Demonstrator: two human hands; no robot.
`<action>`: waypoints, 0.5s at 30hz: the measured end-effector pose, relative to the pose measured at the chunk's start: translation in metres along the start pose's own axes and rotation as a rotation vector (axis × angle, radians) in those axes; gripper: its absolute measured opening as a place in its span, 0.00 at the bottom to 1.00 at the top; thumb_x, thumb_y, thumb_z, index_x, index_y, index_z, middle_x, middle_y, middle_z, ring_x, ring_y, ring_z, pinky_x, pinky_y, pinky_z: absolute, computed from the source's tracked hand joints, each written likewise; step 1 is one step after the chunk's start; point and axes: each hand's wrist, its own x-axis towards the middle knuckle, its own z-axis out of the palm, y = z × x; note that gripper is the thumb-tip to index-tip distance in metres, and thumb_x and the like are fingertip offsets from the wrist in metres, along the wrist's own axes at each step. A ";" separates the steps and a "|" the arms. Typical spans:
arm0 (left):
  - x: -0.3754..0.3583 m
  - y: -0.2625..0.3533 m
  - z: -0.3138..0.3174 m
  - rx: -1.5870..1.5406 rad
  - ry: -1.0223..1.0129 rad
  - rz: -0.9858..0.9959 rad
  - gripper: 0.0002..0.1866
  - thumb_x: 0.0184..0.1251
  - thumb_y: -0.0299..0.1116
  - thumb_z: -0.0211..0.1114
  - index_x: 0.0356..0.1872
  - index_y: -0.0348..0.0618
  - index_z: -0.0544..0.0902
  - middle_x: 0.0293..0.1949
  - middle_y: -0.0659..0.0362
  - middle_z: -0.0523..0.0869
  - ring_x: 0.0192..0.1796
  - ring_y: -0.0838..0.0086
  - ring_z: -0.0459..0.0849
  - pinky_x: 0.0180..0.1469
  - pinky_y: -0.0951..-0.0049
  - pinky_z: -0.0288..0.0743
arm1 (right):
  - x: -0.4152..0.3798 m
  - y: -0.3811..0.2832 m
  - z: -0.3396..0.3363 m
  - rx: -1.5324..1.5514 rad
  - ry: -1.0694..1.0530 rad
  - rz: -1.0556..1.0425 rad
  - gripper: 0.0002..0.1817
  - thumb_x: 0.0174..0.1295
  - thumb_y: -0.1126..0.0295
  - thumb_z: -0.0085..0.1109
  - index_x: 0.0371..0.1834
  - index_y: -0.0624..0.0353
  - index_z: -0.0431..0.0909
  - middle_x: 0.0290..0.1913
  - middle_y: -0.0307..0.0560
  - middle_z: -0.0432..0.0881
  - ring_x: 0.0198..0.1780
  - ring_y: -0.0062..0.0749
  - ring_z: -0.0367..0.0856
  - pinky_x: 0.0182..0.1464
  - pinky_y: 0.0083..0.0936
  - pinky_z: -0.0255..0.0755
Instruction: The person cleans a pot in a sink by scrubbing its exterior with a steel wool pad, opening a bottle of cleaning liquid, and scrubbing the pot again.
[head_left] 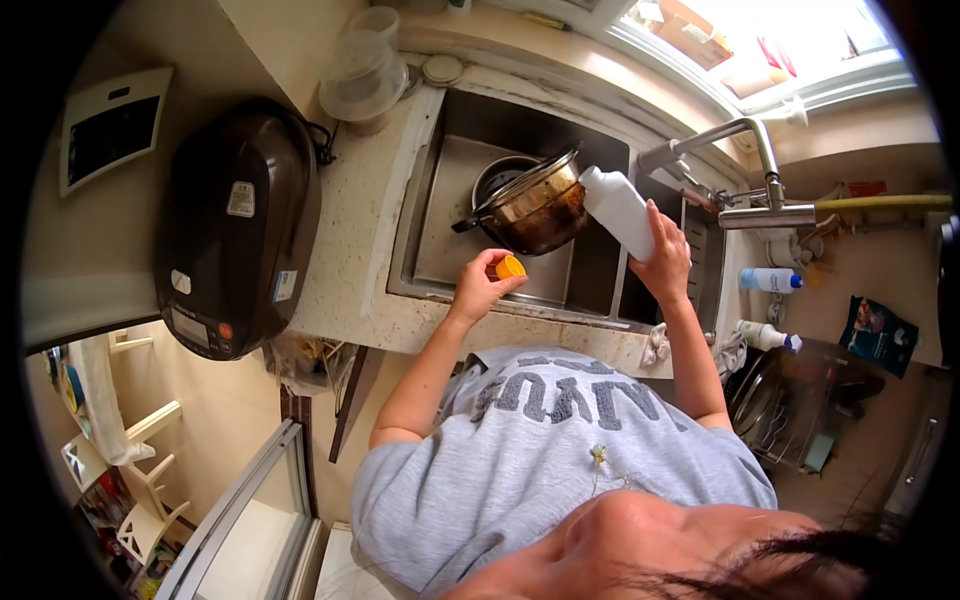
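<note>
My right hand [664, 258] grips a white plastic bottle [622, 212], tilted with its mouth toward the pot. Between the fingers of my left hand [482, 286] is a small yellow cap [510, 268], held over the front of the sink. A metal pot [540, 212] with brown stains leans on its side in the left basin of the steel sink [425, 245]. Part of another round, dark-handled vessel [497, 172] shows behind it. The bottle's mouth overlaps the pot's right side in this view.
A dark rice cooker [238, 230] stands on the counter at left. Clear plastic containers [362, 75] are stacked at the back left. The faucet [765, 165] reaches over the right side. More bottles [770, 280] and a dish rack [790, 410] lie farther right.
</note>
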 end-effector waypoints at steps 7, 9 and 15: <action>0.000 -0.005 -0.001 -0.003 0.006 0.006 0.22 0.48 0.31 0.74 0.44 0.37 0.76 0.36 0.60 0.82 0.36 0.79 0.80 0.41 0.79 0.75 | 0.001 -0.001 -0.001 -0.014 0.029 -0.026 0.47 0.36 0.72 0.66 0.66 0.48 0.58 0.53 0.46 0.73 0.53 0.43 0.72 0.53 0.38 0.67; 0.000 -0.003 -0.001 -0.005 0.005 0.006 0.22 0.48 0.31 0.74 0.44 0.37 0.76 0.37 0.60 0.82 0.36 0.79 0.80 0.41 0.79 0.75 | 0.002 -0.001 -0.001 -0.016 0.031 -0.031 0.47 0.36 0.72 0.66 0.67 0.47 0.58 0.53 0.45 0.73 0.53 0.43 0.72 0.53 0.38 0.67; 0.001 -0.002 -0.001 -0.019 -0.002 0.007 0.22 0.47 0.31 0.74 0.44 0.37 0.76 0.37 0.60 0.82 0.37 0.79 0.80 0.41 0.79 0.75 | 0.002 0.000 -0.002 -0.029 0.033 -0.030 0.47 0.36 0.72 0.66 0.67 0.46 0.57 0.53 0.45 0.73 0.52 0.43 0.72 0.52 0.39 0.67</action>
